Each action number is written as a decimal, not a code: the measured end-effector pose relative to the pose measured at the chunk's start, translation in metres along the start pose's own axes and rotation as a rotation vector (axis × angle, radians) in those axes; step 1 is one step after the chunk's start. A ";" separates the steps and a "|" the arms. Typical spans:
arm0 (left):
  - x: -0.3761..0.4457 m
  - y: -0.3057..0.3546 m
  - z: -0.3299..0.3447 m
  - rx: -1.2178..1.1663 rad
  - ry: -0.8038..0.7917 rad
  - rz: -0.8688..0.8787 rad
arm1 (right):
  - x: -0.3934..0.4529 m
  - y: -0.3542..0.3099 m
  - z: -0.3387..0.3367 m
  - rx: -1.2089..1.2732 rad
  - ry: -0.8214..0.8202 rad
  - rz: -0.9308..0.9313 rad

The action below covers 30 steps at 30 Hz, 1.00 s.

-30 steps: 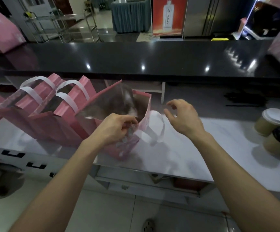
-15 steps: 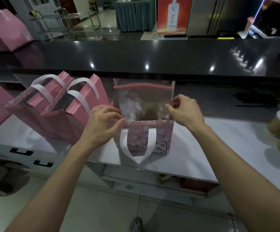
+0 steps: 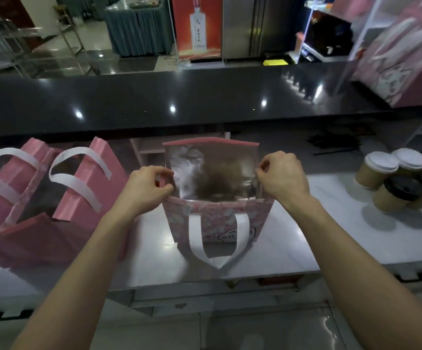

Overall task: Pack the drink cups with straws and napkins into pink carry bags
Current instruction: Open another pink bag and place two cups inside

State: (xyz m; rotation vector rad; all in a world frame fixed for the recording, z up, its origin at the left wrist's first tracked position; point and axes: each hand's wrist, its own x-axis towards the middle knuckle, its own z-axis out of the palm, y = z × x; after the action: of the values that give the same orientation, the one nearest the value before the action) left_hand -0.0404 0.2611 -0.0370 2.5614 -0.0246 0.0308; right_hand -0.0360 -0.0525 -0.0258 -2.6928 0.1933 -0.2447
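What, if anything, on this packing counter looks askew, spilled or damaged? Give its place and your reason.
The paper cups at the right appear to lean rather than stand straight, though the wide lens may exaggerate this. Nothing looks spilled or torn. The left hand and right hand pinch open the upright pink bag.

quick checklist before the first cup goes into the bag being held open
1. Bag mouth open: ok. The left hand and right hand each pinch a side of the pink bag, spreading it.
2. Bag upright on the white counter: ok.
3. Bag interior clear: cannot tell; the silver lining is blurred.
4. Cups within reach: ok. The lidded cups stand on the counter to the right.
5. A hand free to pick up a cup: not ok, both hold the bag.
6. Straws and napkins at hand: cannot tell; dark items behind the cups are unclear.
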 end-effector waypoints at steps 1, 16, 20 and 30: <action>0.006 0.009 0.006 -0.014 -0.003 0.018 | 0.001 0.009 -0.009 0.002 0.023 0.007; 0.078 0.193 0.153 -0.315 0.134 -0.019 | 0.099 0.292 -0.104 -0.050 0.060 0.154; 0.080 0.233 0.193 -0.311 0.121 -0.097 | 0.138 0.349 -0.107 -0.119 -0.171 0.068; 0.076 0.278 0.205 -0.185 0.034 -0.103 | 0.207 0.403 -0.086 -0.350 -0.467 -0.035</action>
State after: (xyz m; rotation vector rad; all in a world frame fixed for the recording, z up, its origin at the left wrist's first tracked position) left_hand 0.0325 -0.0843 -0.0542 2.3729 0.1118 0.0311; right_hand 0.1092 -0.4855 -0.0918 -3.0044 0.0492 0.4488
